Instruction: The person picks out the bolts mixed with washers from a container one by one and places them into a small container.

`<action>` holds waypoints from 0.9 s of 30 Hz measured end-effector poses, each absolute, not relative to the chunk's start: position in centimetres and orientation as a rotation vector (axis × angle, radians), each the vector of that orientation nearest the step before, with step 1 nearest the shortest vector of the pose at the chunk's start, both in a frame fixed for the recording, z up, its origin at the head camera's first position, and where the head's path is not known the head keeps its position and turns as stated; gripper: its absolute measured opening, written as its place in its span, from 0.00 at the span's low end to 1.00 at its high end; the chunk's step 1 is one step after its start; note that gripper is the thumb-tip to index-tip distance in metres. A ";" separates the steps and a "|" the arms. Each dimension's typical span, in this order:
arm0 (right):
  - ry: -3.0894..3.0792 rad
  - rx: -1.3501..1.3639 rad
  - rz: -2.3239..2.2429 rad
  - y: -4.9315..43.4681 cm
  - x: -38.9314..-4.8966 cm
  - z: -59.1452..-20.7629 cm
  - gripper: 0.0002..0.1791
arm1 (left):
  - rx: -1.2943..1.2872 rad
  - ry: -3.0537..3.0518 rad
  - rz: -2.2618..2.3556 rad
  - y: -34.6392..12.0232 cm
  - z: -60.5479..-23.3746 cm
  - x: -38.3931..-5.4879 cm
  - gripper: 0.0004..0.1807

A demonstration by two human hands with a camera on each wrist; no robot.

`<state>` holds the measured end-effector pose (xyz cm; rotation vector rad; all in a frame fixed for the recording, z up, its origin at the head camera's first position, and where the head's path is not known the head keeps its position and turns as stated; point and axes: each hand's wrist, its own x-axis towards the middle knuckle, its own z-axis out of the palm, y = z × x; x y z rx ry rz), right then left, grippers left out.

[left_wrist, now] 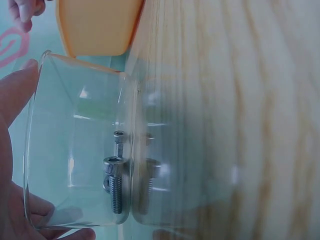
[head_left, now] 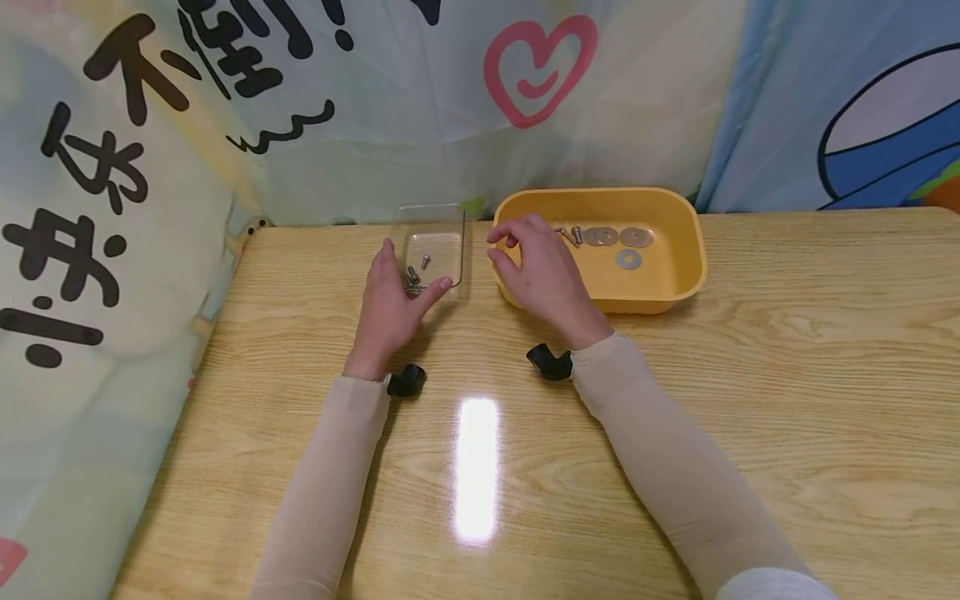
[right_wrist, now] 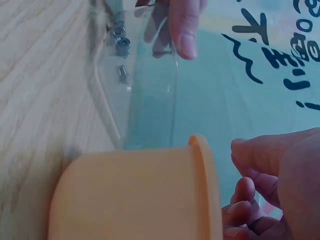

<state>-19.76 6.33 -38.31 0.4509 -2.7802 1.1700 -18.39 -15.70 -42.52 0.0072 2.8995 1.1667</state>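
Wood-grain table point(head_left: 787, 400), printed cloth point(head_left: 420, 158) behind: two containers, side by side.
Clear box point(head_left: 437, 242), left: several metal screws point(head_left: 412, 276) inside; your left hand point(head_left: 392, 307) holds its walls between spread thumb and fingers. Yellow tray point(head_left: 600, 287), right: more screws point(head_left: 576, 236), flat washers point(head_left: 636, 237); your right hand point(head_left: 546, 271), half-curled above its left end, shows a small fingertip gap, nothing visibly held.

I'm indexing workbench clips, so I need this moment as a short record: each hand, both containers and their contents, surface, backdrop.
left hand: rests against clear box
right hand: above left end of yellow tray, nothing visibly held
clear box contents: screws
yellow tray contents: flat washers, other screws
layout: tray right of box in head view
surface: wood-grain table
backdrop: printed cloth with pink heart
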 end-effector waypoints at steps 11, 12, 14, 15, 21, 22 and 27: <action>-2.741 0.404 1.198 7.9 -20.3 -38.5 0.12 | 0.009 2.899 1.155 -15.8 -42.6 -18.3 0.61; -2.734 0.397 1.201 8.2 -20.3 -38.4 0.12 | 0.009 2.898 1.156 -15.7 -42.5 -18.3 0.61; -2.719 0.379 1.219 8.6 -20.4 -38.4 0.12 | 0.006 2.896 1.154 -15.7 -42.6 -18.4 0.61; -2.708 0.369 1.230 8.8 -20.4 -38.4 0.12 | 0.006 2.895 1.154 -15.7 -42.6 -18.4 0.61; -2.637 0.290 1.295 9.8 -20.9 -38.4 0.11 | -0.006 2.887 1.161 -15.7 -42.6 -18.3 0.61; -2.630 0.273 1.301 10.0 -21.0 -38.4 0.11 | -0.010 2.887 1.163 -15.7 -42.6 -18.3 0.61; -2.611 0.200 1.310 10.7 -21.5 -38.8 0.12 | -0.012 2.889 1.167 -15.7 -42.6 -18.3 0.61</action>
